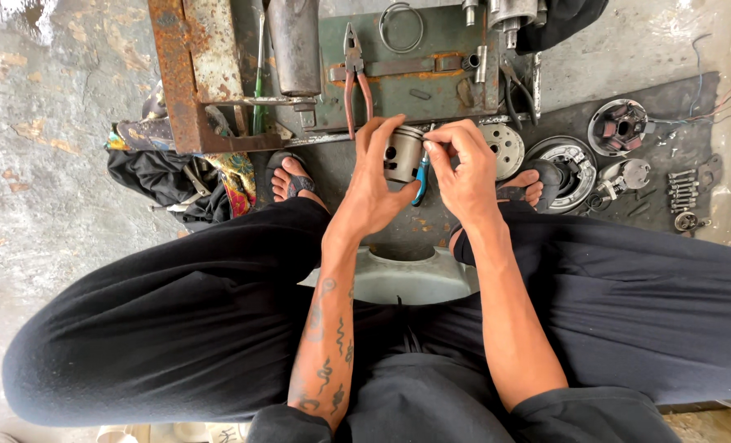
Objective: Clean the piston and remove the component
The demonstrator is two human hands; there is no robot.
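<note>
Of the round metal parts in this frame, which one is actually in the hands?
The small grey piston, gripped by the left hand and pinched at its rim by the right hand. The perforated disc and wound stator lie untouched on the floor.

No packages, labels, signs or screens are in view (only bare metal parts, tools and cloth show on the floor and the workbench).
</note>
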